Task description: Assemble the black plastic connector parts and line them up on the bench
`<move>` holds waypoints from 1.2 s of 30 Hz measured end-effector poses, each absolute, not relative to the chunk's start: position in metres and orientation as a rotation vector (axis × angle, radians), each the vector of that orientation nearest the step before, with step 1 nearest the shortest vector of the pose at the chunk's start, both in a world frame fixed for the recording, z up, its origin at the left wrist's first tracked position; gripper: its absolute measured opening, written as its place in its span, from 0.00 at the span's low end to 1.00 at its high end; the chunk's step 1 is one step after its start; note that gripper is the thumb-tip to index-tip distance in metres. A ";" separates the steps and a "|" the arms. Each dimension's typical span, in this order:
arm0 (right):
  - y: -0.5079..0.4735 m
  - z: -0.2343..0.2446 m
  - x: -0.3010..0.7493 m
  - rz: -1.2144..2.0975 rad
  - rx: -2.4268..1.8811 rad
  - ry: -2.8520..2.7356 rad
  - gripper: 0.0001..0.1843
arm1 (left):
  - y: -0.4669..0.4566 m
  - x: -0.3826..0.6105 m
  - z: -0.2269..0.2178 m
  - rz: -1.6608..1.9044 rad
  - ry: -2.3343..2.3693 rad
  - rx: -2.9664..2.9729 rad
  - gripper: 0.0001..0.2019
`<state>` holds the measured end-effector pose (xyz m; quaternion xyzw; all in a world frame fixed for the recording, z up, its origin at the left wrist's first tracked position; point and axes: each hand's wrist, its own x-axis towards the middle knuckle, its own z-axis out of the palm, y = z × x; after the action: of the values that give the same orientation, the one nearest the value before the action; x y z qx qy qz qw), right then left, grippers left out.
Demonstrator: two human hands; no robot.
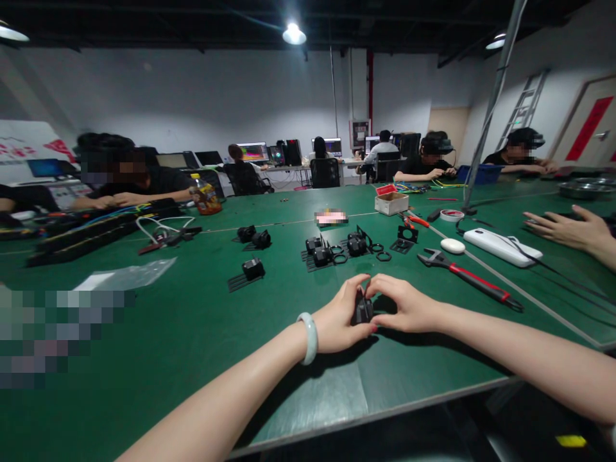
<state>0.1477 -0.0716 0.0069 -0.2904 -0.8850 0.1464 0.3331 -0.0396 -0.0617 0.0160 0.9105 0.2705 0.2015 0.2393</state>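
Both of my hands meet over the green table (183,333), near its front edge. My left hand (339,317), with a pale bangle on the wrist, and my right hand (404,307) are closed around one small black part (363,310), fingertips touching above it. Beyond them lie several more black parts (320,252), some on ribbed black plates, with loose black rings (384,256) beside them.
A red-handled adjustable wrench (469,277) lies to the right, near a white power strip (500,246), a tape roll (452,215) and a small cardboard box (391,203). Another person's hand (563,228) rests at far right. A clear plastic bag (128,276) lies left. Other people sit around the table.
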 end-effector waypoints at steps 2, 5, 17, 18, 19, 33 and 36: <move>-0.072 0.007 0.148 0.385 -0.760 -2.307 0.16 | -0.062 -0.040 0.015 0.559 0.744 2.487 0.35; -0.072 0.006 0.148 0.395 -0.761 -2.300 0.17 | -0.061 -0.040 0.015 0.557 0.745 2.484 0.35; -0.069 0.002 0.150 0.442 -0.832 -2.268 0.17 | -0.061 -0.040 0.013 0.567 0.754 2.475 0.36; -0.069 0.002 0.150 0.444 -0.836 -2.267 0.17 | -0.061 -0.040 0.013 0.567 0.755 2.476 0.36; -0.069 0.001 0.150 0.445 -0.838 -2.265 0.17 | -0.061 -0.040 0.013 0.565 0.755 2.477 0.36; -0.068 0.002 0.150 0.430 -0.802 -2.257 0.16 | -0.060 -0.040 0.014 0.575 0.739 2.470 0.35; -0.068 0.002 0.151 0.423 -0.789 -2.256 0.16 | -0.060 -0.040 0.015 0.568 0.747 2.467 0.35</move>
<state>0.1507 -0.0678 0.0022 -0.3046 -0.8708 0.1632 0.3496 -0.0397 -0.0605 0.0146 0.9055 0.2740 0.2083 0.2484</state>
